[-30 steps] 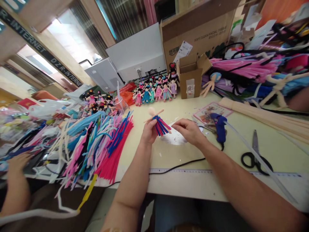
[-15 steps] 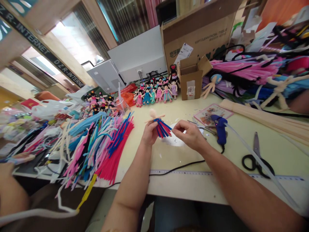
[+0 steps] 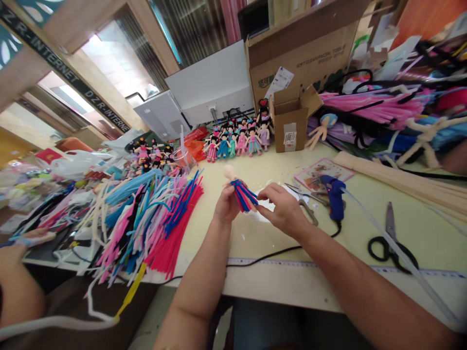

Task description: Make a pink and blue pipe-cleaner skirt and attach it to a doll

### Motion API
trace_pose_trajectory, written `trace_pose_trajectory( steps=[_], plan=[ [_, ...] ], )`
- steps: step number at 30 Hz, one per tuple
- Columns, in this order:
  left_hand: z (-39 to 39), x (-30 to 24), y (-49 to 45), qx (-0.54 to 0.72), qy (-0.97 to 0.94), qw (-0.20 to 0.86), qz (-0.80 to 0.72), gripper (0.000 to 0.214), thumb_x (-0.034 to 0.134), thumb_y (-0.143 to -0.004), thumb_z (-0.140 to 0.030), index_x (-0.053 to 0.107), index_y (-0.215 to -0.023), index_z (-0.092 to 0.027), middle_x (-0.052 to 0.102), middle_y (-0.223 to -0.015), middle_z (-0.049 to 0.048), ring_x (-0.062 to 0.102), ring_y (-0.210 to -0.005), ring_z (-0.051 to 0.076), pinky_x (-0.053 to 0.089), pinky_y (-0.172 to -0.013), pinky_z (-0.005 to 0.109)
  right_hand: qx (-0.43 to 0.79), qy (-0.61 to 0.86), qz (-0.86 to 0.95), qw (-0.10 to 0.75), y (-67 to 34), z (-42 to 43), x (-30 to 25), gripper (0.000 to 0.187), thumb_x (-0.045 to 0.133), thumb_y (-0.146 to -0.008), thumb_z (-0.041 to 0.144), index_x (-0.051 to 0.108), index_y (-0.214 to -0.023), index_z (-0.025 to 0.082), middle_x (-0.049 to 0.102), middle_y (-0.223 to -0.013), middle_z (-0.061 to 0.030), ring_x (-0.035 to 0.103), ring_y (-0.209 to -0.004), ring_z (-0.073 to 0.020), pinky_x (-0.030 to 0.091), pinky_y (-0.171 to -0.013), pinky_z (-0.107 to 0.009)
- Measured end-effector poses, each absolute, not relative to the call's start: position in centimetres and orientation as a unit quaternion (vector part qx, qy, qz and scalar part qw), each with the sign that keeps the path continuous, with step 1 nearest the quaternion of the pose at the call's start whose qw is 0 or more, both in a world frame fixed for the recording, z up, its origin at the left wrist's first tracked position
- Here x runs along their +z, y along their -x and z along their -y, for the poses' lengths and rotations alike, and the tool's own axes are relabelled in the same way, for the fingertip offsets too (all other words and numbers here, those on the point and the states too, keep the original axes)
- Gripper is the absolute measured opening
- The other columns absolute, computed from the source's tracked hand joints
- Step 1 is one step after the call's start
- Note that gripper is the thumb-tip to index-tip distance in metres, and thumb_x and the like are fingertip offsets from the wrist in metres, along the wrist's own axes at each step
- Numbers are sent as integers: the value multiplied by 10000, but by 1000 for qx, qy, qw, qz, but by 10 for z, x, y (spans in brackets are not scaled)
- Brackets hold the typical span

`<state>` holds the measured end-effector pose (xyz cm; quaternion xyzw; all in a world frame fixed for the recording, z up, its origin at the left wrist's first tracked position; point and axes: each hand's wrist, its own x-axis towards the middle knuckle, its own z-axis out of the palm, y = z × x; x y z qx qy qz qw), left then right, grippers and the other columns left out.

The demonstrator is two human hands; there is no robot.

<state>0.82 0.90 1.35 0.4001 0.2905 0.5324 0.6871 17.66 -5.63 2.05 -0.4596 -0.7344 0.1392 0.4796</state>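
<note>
A small pipe-cleaner doll [image 3: 243, 194] with a pale round head and a skirt of blue and pinkish-red strands is tilted above the table. My left hand [image 3: 225, 201] is closed around its body, just under the head. At the skirt's lower right edge, my right hand [image 3: 280, 206] has thumb and fingertips on the strand ends, curled around them. A white patch [image 3: 263, 216] lies on the table beneath the hands. Right of my right hand are grey-handled scissors [image 3: 309, 211], partly hidden, and a blue glue gun [image 3: 333, 197].
Black-handled scissors [image 3: 391, 238] lie at the right, by a ruler strip [image 3: 350, 267] along the front edge. Coloured pipe cleaners [image 3: 175, 233] are heaped at left. Finished dolls [image 3: 237, 141] stand behind, beside a small carton [image 3: 290, 121]. A black cable [image 3: 266, 257] crosses the front.
The doll's skirt has turned slightly downward in my left hand. My right fingers have shifted from a pinch at one strand tip to a wider grip at the skirt's edge.
</note>
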Motion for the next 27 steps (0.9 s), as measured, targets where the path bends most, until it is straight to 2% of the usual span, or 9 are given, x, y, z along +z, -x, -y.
trace_pose_trajectory(
  steps=[4,14,19,22,27],
  plan=[
    [-8,13,-7,525,-414,690,-276,300,681,-636,-368,602,-856,-180,623,-807,22,602,-760,164,467,-750,305,113,462,746,466,-175,56,17,72,607,-788,141,589,-778,210,591,-788,-31,539,-766,-177,402,-683,-295],
    [-16,8,0,537,-457,656,-268,277,704,-610,-358,620,-798,-173,612,-793,33,580,-744,164,462,-730,298,208,440,699,523,-177,61,30,151,587,-802,155,520,-677,206,545,-683,5,517,-645,-128,401,-602,-255],
    [-11,13,-1,530,-431,684,-254,332,707,-608,-424,600,-810,-184,575,-798,22,563,-771,162,468,-791,336,244,408,692,543,-177,65,36,96,583,-859,235,595,-769,207,579,-730,-12,523,-664,-135,405,-597,-261],
    [-9,14,-1,526,-414,710,-220,321,702,-621,-423,600,-829,-199,572,-801,20,553,-770,160,473,-768,336,223,401,707,538,-177,66,36,73,562,-876,211,630,-848,207,595,-780,-25,540,-715,-141,420,-631,-263],
    [-6,16,-1,534,-400,718,-197,321,709,-600,-423,599,-804,-201,546,-792,13,534,-762,153,472,-751,327,164,409,745,500,-172,66,29,94,554,-870,172,641,-862,208,594,-781,-32,550,-762,-159,432,-679,-277]
  ],
)
